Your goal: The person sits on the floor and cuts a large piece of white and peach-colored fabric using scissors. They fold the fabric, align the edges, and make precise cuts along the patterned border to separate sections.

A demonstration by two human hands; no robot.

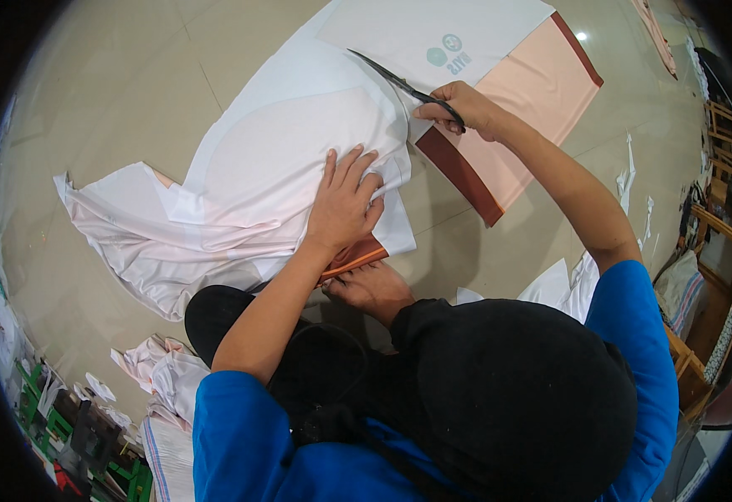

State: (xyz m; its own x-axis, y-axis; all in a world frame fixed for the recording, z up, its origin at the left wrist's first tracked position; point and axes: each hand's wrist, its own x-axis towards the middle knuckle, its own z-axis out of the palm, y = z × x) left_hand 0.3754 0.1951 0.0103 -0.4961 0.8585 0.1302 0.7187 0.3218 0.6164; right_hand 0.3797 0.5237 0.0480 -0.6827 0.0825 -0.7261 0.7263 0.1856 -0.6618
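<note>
A large thin white and pale peach fabric (274,159) is spread on the floor, with folds bunched at its left side. My left hand (345,201) lies on it with the fingers apart, pressing it down. Black-handled scissors (395,79) are in my right hand (462,109); their blades point up and left over the fabric, close together. Beside that hand lies a peach panel (541,92) with a dark brown band (462,177) along its lower edge. My bare foot (374,290) touches a brown and orange fabric edge (356,257) below my left hand.
Tiled floor (123,100) surrounds the fabric. Crumpled cloth (165,368) lies to the lower left, near a striped sack (165,460). White scraps (554,284) are by my right elbow. A wooden frame (721,226) stands along the right, and green crates (56,427) at the lower left.
</note>
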